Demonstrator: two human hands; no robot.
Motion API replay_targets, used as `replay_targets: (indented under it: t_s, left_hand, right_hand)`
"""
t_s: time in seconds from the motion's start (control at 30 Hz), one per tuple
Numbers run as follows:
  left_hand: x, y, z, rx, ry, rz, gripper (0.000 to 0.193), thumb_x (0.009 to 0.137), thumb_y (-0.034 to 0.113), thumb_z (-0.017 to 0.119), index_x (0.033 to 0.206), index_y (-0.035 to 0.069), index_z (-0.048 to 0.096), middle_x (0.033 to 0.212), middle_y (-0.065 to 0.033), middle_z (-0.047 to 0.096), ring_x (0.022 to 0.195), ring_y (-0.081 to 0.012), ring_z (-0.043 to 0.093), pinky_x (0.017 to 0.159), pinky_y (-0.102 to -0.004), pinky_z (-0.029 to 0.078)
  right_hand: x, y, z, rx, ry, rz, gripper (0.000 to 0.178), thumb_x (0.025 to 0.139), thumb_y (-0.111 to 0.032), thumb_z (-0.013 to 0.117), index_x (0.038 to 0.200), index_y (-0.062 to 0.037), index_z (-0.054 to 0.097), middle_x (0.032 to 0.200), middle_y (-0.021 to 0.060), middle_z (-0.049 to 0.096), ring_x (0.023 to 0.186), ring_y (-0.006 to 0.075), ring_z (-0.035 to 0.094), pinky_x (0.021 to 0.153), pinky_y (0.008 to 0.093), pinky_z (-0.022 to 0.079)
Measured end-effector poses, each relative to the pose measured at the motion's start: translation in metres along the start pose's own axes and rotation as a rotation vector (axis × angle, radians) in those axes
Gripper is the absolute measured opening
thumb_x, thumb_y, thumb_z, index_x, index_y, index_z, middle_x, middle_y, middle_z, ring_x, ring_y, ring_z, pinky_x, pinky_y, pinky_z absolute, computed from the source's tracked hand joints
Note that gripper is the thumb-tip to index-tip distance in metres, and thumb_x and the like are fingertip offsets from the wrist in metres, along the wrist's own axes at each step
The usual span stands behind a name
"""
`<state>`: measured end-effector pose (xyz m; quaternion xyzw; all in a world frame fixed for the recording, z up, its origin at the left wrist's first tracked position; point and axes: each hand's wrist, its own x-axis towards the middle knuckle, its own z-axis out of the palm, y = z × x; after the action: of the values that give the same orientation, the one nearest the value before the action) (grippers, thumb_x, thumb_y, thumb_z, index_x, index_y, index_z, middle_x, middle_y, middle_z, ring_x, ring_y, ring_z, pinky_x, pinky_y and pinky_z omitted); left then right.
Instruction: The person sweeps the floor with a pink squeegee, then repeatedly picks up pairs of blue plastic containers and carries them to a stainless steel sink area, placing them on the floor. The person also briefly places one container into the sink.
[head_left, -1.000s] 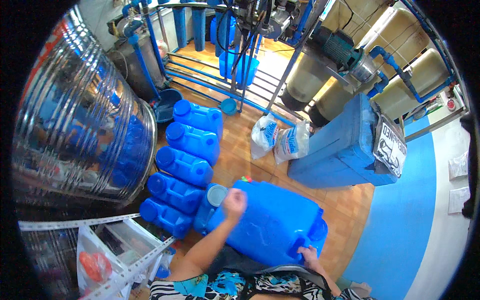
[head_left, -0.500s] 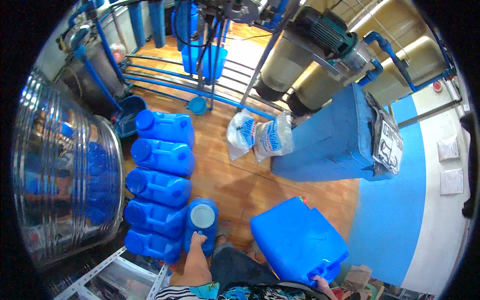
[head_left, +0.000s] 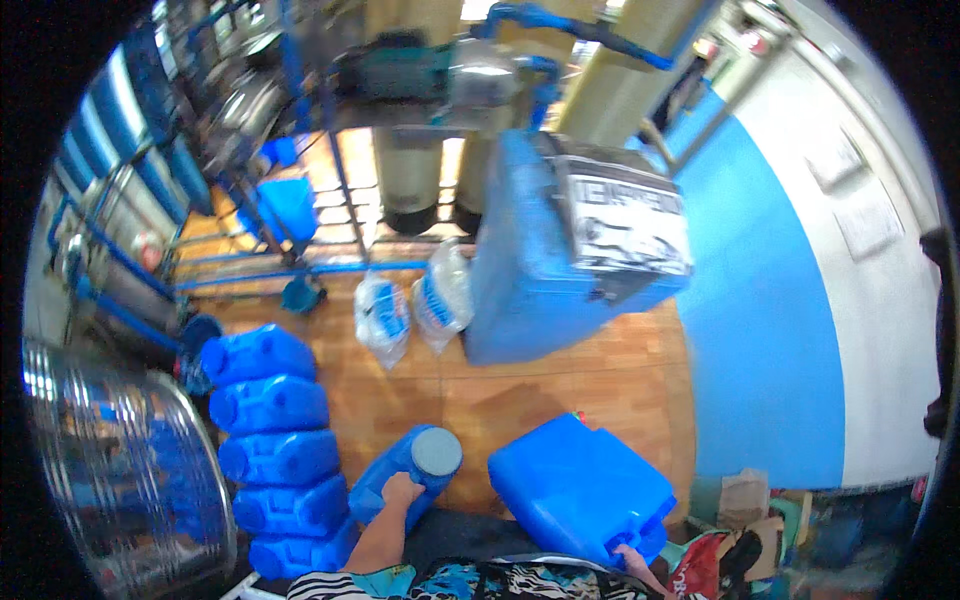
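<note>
My left hand (head_left: 403, 491) is closed around the handle of a blue water jug (head_left: 375, 484) with a wide, pale grey-blue cap. This jug leans at a slant, its capped end toward the right, beside the row of jugs. Over on the right, my right hand (head_left: 630, 559) grips the handle of a larger blue jerrycan (head_left: 575, 480). The jerrycan is tipped, with its handle end toward me and its base facing away. A small red and green bit shows at its far edge. The fingers of my right hand are partly hidden by the handle.
Several blue jugs (head_left: 282, 458) stand in a row at left, beside a shiny ribbed steel tank (head_left: 120, 480). Two filled plastic bags (head_left: 382, 315) lean near a big blue bin (head_left: 520, 250). Blue pipes (head_left: 340, 267) run behind; boxes (head_left: 745, 497) sit at lower right.
My view has swung to the right. The capped jug has come away from the row and now slants rightward in my left hand. The jerrycan stays in my right hand.
</note>
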<state>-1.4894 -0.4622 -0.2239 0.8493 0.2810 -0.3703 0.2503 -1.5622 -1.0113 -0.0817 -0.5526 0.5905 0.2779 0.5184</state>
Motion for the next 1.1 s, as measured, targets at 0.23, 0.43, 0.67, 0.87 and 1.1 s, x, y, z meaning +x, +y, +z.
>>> replay_targets:
  t_s: [0.23,0.43,0.67,0.87,1.1]
  left_hand:
    - [-0.038,0.240,-0.003,0.488,-0.087,0.459,0.041,0.071,0.039,0.073,0.102,0.012,0.069,0.104,-0.0139,0.068,0.100,-0.0331,0.063,0.084,-0.0437,0.051]
    - [-0.054,0.430,0.020,0.536,-0.080,0.787,0.048,0.073,0.044,0.068,0.104,0.007,0.065,0.108,-0.0153,0.065,0.102,-0.0350,0.060,0.086,-0.0472,0.049]
    - [-0.084,0.645,0.013,0.273,0.132,0.798,0.043,0.072,0.042,0.070,0.098,0.007,0.066,0.098,-0.0176,0.067,0.093,-0.0364,0.063,0.080,-0.0472,0.050]
    - [-0.033,0.787,-0.011,-0.101,0.131,0.757,0.042,0.071,0.039,0.073,0.094,0.005,0.068,0.093,-0.0191,0.068,0.089,-0.0348,0.065,0.076,-0.0447,0.050]
    - [0.017,0.938,-0.030,-0.447,0.048,0.636,0.037,0.068,0.036,0.076,0.087,0.004,0.070,0.082,-0.0161,0.069,0.078,-0.0307,0.067,0.071,-0.0402,0.050]
  right_hand:
    - [0.064,-0.052,-0.091,0.240,-0.131,-0.201,0.041,0.059,-0.018,0.072,0.097,-0.0087,0.061,0.086,0.0102,0.064,0.071,0.0291,0.062,0.062,0.0498,0.052]
    - [0.123,-0.079,-0.137,0.461,0.078,-0.559,0.032,0.059,-0.016,0.070,0.089,-0.0063,0.063,0.079,0.0093,0.061,0.058,0.0245,0.057,0.049,0.0378,0.045]
    - [0.179,-0.192,-0.205,0.722,0.365,-0.037,0.030,0.053,-0.015,0.071,0.079,-0.0028,0.063,0.075,0.0077,0.057,0.053,0.0197,0.046,0.044,0.0328,0.036]
    - [0.206,-0.296,-0.260,0.727,0.373,-0.101,0.028,0.055,-0.015,0.070,0.079,-0.0035,0.063,0.075,0.0076,0.057,0.054,0.0195,0.047,0.045,0.0328,0.037]
    - [0.240,-0.395,-0.309,0.697,0.385,-0.139,0.026,0.057,-0.016,0.070,0.079,-0.0044,0.063,0.075,0.0075,0.057,0.055,0.0193,0.049,0.047,0.0328,0.038]
